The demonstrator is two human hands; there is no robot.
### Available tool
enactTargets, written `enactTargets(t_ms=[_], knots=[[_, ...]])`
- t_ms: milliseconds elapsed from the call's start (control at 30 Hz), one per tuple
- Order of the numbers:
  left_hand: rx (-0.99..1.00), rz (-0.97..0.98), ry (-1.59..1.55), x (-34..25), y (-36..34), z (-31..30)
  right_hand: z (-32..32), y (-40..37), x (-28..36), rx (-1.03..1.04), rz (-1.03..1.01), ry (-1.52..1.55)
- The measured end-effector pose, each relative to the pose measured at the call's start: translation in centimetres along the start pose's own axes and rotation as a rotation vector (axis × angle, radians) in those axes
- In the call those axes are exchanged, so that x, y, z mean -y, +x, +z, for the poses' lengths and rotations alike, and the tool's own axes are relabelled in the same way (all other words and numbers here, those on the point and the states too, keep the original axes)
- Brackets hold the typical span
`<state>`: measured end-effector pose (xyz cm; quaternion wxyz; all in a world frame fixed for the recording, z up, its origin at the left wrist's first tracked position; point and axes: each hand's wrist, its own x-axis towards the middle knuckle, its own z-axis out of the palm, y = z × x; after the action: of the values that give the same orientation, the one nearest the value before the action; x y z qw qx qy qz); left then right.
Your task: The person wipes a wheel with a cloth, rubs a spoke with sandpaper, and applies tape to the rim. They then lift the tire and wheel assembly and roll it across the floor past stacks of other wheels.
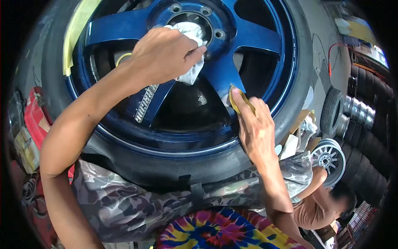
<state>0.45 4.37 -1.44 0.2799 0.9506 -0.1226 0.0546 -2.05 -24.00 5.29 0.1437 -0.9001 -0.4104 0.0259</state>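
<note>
A large blue spoked wheel rim point(116, 28) with a black tyre point(174, 170) around it fills the view in front of me. My left hand point(166, 54) is closed on a white cloth point(191, 74) near the hub, covering part of the centre hole. My right hand point(256, 124) presses a folded yellowish sheet of sandpaper point(234, 102) against the lower right spoke point(224, 76). A pale scuffed patch shows beside that sheet. White lettering point(146, 103) marks the lower left spoke, and yellow masking tape point(76, 35) runs along the rim's upper left edge.
Another person point(317, 203) crouches at the lower right beside a silver wheel point(327, 159). A loose tyre point(331, 110) stands at right, near stacked tyres point(367, 159) and chrome rims point(360, 110). A red object point(36, 116) lies at left. Camouflage-clad legs point(120, 199) border the tyre.
</note>
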Motion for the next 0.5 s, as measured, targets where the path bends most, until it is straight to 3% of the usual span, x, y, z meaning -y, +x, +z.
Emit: enactTargets(t_ms=[500], knots=[[-0.071, 0.026, -0.027, 0.3, 0.1, 0.6, -0.5, -0.5, 0.0, 0.031, 0.021, -0.024]])
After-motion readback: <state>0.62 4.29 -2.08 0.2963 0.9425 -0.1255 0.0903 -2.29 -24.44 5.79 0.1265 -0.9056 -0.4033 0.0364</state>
